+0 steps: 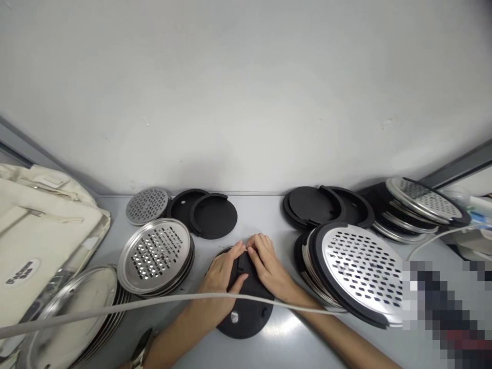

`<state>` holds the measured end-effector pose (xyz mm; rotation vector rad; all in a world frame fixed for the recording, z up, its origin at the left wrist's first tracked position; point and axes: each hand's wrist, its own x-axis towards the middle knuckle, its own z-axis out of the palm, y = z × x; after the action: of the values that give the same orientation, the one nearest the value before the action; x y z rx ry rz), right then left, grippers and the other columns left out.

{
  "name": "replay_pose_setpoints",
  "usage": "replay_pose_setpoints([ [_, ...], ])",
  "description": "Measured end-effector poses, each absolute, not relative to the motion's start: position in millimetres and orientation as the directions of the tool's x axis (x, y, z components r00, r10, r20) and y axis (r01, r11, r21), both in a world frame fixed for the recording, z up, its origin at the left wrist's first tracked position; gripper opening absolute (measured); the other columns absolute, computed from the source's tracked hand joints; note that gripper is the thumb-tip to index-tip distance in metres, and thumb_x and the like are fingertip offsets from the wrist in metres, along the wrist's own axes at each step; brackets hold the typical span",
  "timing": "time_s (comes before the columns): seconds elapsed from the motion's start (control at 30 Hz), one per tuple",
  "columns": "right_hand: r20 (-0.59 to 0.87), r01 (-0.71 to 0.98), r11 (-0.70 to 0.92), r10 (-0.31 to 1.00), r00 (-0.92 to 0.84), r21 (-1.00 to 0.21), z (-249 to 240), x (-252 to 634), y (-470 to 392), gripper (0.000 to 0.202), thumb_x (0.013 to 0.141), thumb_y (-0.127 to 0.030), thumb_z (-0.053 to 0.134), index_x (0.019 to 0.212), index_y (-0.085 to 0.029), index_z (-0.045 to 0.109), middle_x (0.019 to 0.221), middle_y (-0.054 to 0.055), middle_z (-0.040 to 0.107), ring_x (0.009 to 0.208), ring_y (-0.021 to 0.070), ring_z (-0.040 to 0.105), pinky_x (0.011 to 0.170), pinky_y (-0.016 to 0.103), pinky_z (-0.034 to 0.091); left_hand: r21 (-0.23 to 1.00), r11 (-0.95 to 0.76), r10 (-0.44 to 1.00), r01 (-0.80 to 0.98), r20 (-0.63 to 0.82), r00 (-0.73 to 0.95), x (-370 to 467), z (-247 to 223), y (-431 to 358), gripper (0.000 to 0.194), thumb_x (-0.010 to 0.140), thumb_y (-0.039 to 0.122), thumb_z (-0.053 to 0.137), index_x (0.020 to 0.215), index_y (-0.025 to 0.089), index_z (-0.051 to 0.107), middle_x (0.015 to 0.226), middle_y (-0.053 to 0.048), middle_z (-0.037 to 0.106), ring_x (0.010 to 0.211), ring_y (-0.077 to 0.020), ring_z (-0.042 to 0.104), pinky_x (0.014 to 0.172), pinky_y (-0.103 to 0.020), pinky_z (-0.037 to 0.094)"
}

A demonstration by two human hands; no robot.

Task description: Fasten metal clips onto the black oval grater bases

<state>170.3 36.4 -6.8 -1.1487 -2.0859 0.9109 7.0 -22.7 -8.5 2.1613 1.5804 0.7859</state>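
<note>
On table (286,343), ctr: your L hand (223,279) & R hand (269,266) on blk disc (251,318).
L fingers together, thumb apart; R fingers bent, can't tell if pinching w/ either.

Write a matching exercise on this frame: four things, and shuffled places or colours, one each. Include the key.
1. Watch
2. Bag
3. Cable
4. Disc

A. Cream, at far left
B. Black, under left hand and right hand
C. Worn on the left arm
D. Thin and pale, stretching across the view

Pairs: 1-C, 2-A, 3-D, 4-B
</note>
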Motion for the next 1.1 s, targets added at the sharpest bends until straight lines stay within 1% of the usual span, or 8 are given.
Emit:
replay_pose_setpoints([
  [0.13, 0.148, 0.477, 0.394, 0.869, -0.472, -0.786, -5.6, 170.7, 36.0, 0.022, 0.100, -0.023, 0.027, 0.089, -0.024, 0.045, 0.092, 0.003, 0.050, 0.091, 0.0194, 0.047, 0.089, 0.040, 0.040, 0.577, -0.316, 0.948, 0.753, 0.221, 0.229, 6.3, -6.7, -22.8, 0.055, 0.094, 0.024, 0.047, 0.143, 0.026, 0.021, 0.134, -0.006, 0.051, 0.125, -0.0209, 0.048, 0.103, -0.039, 0.043],
  [0.3, 0.145, 0.476, 0.392, 0.868, -0.475, -0.787, -6.2, 170.5, 36.2, 0.021, 0.100, -0.023, 0.027, 0.089, -0.024, 0.046, 0.092, 0.002, 0.050, 0.091, 0.0192, 0.047, 0.089, 0.040, 0.040, 0.568, -0.327, 0.944, 0.755, 0.238, 0.230, 7.0, -7.3, -22.3, 0.054, 0.094, 0.024, 0.046, 0.142, 0.024, 0.022, 0.134, -0.008, 0.051, 0.124, -0.0220, 0.048, 0.103, -0.041, 0.043],
  [0.57, 0.141, 0.476, 0.386, 0.870, -0.472, -0.790, -6.5, 170.2, 36.3, 0.021, 0.099, -0.023, 0.028, 0.090, -0.025, 0.046, 0.093, 0.003, 0.050, 0.091, 0.0197, 0.047, 0.089, 0.040, 0.041, 0.611, -0.302, 0.953, 0.732, 0.212, 0.217, 7.2, -7.5, -23.6, 0.055, 0.094, 0.023, 0.047, 0.142, 0.025, 0.020, 0.133, -0.007, 0.052, 0.125, -0.0222, 0.047, 0.105, -0.043, 0.041],
  [0.77, 0.151, 0.475, 0.393, 0.870, -0.469, -0.787, -8.2, 169.7, 36.8, 0.021, 0.099, -0.022, 0.028, 0.089, -0.025, 0.045, 0.091, 0.003, 0.049, 0.090, 0.0198, 0.047, 0.088, 0.040, 0.040, 0.599, -0.312, 0.950, 0.738, 0.223, 0.220, 6.8, -7.6, -22.4, 0.054, 0.093, 0.024, 0.047, 0.142, 0.023, 0.022, 0.132, -0.008, 0.053, 0.124, -0.0227, 0.048, 0.104, -0.042, 0.043],
  [0.97, 0.144, 0.471, 0.373, 0.880, -0.452, -0.800, -8.6, 169.5, 36.3, 0.019, 0.099, -0.024, 0.027, 0.085, -0.024, 0.040, 0.090, 0.002, 0.048, 0.088, 0.0195, 0.046, 0.087, 0.041, 0.041, 0.601, -0.284, 0.959, 0.747, 0.187, 0.214, 7.1, -6.5, -22.1, 0.056, 0.093, 0.024, 0.048, 0.142, 0.025, 0.021, 0.134, -0.006, 0.051, 0.126, -0.0213, 0.047, 0.104, -0.041, 0.042],
  [1.1, 0.142, 0.473, 0.370, 0.882, -0.450, -0.800, -9.1, 169.6, 35.7, 0.019, 0.099, -0.024, 0.028, 0.085, -0.023, 0.040, 0.089, 0.003, 0.048, 0.086, 0.0194, 0.045, 0.086, 0.041, 0.041, 0.599, -0.290, 0.957, 0.747, 0.189, 0.220, 6.9, -5.4, -22.6, 0.056, 0.092, 0.023, 0.048, 0.142, 0.025, 0.022, 0.135, -0.006, 0.051, 0.127, -0.0208, 0.046, 0.105, -0.040, 0.041],
])
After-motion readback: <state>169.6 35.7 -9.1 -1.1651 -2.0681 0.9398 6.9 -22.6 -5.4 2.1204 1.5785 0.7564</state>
